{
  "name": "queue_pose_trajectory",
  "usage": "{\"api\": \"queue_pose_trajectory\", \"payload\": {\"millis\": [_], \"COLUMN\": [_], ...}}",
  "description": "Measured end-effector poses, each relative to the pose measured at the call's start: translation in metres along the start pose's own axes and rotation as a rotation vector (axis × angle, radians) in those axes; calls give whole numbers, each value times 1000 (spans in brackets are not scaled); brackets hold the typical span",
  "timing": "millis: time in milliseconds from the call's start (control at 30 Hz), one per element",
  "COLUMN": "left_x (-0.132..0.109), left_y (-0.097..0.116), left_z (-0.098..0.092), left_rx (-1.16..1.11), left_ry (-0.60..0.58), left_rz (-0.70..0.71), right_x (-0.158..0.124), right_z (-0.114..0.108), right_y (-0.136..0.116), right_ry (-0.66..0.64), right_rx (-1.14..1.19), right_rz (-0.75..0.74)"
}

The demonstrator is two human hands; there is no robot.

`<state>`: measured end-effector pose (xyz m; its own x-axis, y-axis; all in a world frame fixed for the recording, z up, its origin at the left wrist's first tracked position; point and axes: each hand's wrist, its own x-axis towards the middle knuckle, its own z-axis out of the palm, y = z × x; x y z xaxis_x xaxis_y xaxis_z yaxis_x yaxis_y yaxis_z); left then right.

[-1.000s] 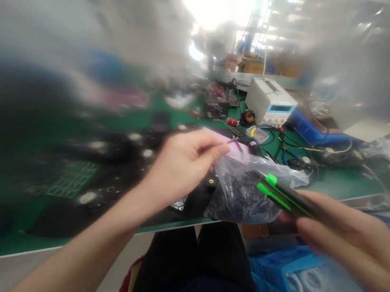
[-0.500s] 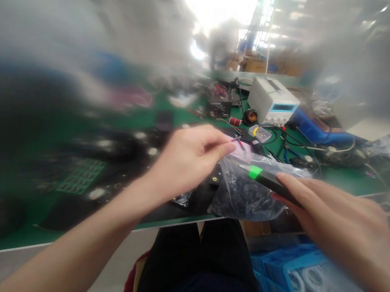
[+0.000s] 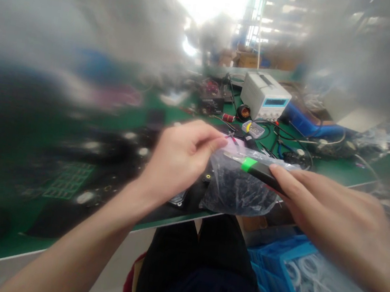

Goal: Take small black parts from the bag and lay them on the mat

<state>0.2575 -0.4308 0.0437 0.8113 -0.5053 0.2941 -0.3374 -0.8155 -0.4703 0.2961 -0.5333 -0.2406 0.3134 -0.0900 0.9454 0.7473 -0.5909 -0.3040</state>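
A clear plastic bag (image 3: 242, 190) with dark contents lies at the front edge of the bench. My left hand (image 3: 186, 157) pinches the bag's upper left corner between thumb and fingers. Wrapped around a black utility knife (image 3: 261, 173) with a green band, my right hand (image 3: 320, 201) holds it over the bag's top edge. The knife's metal blade points left, against or just over the plastic near my left fingertips; whether it has gone through I cannot tell. A pinkish sheet (image 3: 234, 144) shows behind the bag's top.
Behind the bag stand a white power supply (image 3: 266, 98), a small parts box (image 3: 253, 129) and black cables. Black parts and a green grid-like panel (image 3: 69, 180) lie to the left, blurred. Below the bench at right, a blue crate (image 3: 292, 283) holds coiled white tubing.
The knife's blade has come a little nearer to my left fingertips along the bag's top edge. The whole view has shifted slightly, so the bench things appear further left.
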Motion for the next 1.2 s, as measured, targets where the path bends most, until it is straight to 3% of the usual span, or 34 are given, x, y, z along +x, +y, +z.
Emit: {"api": "queue_pose_trajectory", "payload": {"millis": [233,500,633,733,833,933,1067,1133,1200], "left_x": [-6,-7,-6,-5,-6,-7,-11,-12,-14], "left_y": [2,2,-7,-13,-13,-10,-9,-11,-17], "left_z": [6,10,12,16,18,18,17,19,22], "left_rx": [22,31,30,7,4,26,57,77,133], "left_ry": [53,120,129,140,134,119,116,125,129], "left_rz": [9,29,-29,-81,-103,-121,-100,-109,-128], "right_x": [-18,-49,-58,-57,-54,-45,-23,-9,5], "right_z": [-2,4,-2,-5,-3,10,42,63,86], "right_y": [5,29,33,39,49,61,84,103,126], "right_ry": [-71,-72,-21,6,-69,-49,154,207,170], "right_rx": [-4,40,167,391,614,908,1269,1307,1224], "right_rz": [91,169,396,689,998,1195,1283,1270,1244]}}
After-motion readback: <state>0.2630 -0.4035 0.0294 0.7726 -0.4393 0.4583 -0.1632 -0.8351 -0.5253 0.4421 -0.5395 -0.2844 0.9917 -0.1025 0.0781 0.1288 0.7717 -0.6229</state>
